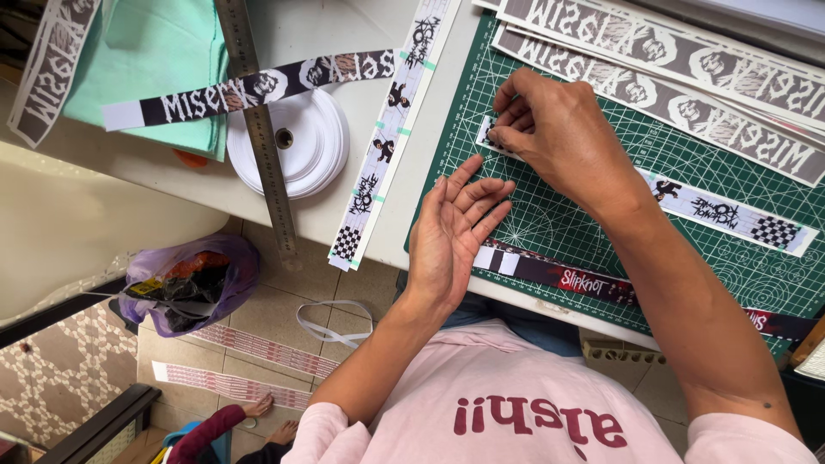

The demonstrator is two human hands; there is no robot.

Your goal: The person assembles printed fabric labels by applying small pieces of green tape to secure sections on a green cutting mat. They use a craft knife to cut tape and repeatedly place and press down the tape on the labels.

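Note:
My right hand (559, 137) is closed with its fingertips pinching the left end of a white printed strip (726, 210), which lies flat on the green cutting mat (550, 219). The strip carries small black figures and a checker patch. My left hand (451, 228) hovers beside it at the mat's left edge, palm turned up, fingers apart, holding nothing. Just below the left hand a dark strip with red lettering (567, 277) runs along the mat's near edge.
A steel ruler (262, 137) lies across a roll of white tape (296, 146). Another long white strip (387, 129), black-and-white strips (670, 69) and teal cloth (146, 60) sit on the table. On the floor are a purple bag (185, 283), loose strips (258, 348) and another person's hand (253, 408).

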